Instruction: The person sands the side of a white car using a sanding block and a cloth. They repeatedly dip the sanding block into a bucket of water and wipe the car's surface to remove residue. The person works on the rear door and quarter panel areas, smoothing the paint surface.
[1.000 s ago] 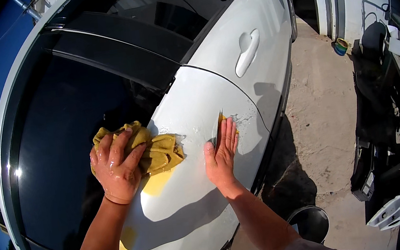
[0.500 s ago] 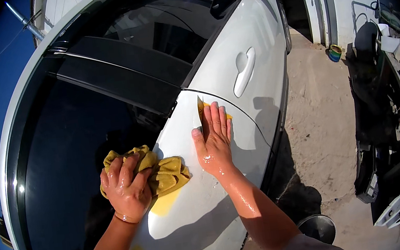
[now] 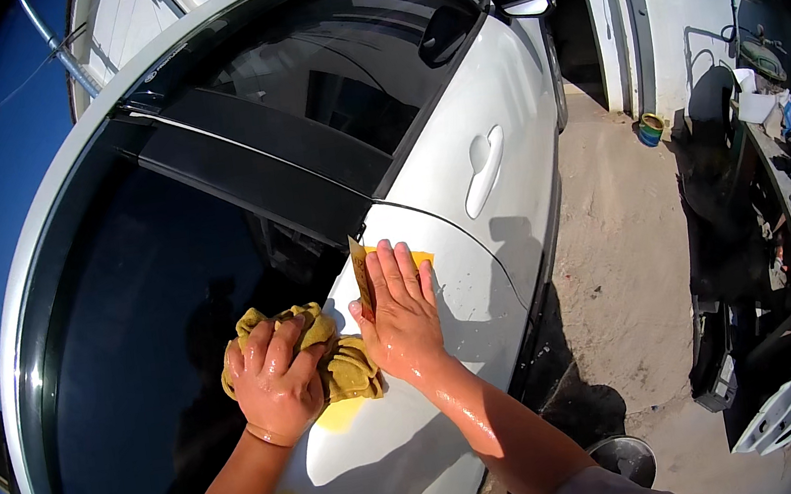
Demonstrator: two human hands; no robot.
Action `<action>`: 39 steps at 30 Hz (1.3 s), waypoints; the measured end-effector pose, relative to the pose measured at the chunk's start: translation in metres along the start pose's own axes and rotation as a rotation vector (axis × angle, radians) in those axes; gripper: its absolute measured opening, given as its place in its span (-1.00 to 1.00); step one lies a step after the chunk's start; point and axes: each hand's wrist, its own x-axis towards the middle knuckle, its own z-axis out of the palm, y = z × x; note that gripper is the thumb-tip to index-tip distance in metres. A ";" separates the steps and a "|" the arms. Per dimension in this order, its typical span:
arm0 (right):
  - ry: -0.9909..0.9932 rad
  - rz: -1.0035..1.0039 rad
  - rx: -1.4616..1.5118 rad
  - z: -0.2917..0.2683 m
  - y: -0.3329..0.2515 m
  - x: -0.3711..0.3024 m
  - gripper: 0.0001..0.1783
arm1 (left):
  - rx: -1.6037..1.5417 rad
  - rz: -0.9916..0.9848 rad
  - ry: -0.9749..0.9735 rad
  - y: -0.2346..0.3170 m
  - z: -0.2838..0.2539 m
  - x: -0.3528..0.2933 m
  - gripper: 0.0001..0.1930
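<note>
The right hand (image 3: 400, 318) lies flat, fingers close together, hiding most of a yellow sheet (image 3: 361, 279) on the white panel (image 3: 465, 283); the left hand (image 3: 278, 382) grips an ochre cloth (image 3: 351, 368) by dark glass (image 3: 140, 281), palm unseen

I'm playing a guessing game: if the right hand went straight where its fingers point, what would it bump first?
The right hand would likely meet the lower end of the black trim after crossing some white panel, but depth is unclear.
</note>
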 end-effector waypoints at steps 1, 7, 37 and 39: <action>-0.049 -0.069 -0.001 0.000 -0.011 -0.019 -0.20 | -0.002 -0.005 -0.005 -0.001 -0.001 -0.002 -0.73; -0.007 0.007 -0.059 -0.012 0.026 0.054 -0.24 | -0.021 -0.015 0.016 0.003 0.003 0.004 -0.72; 0.051 -0.052 0.170 -0.006 0.040 0.028 -0.28 | -0.183 0.152 -0.226 0.002 -0.005 0.016 -0.46; 0.036 0.012 0.205 -0.014 0.052 0.056 -0.27 | -0.215 0.165 -0.235 0.007 -0.005 0.024 -0.38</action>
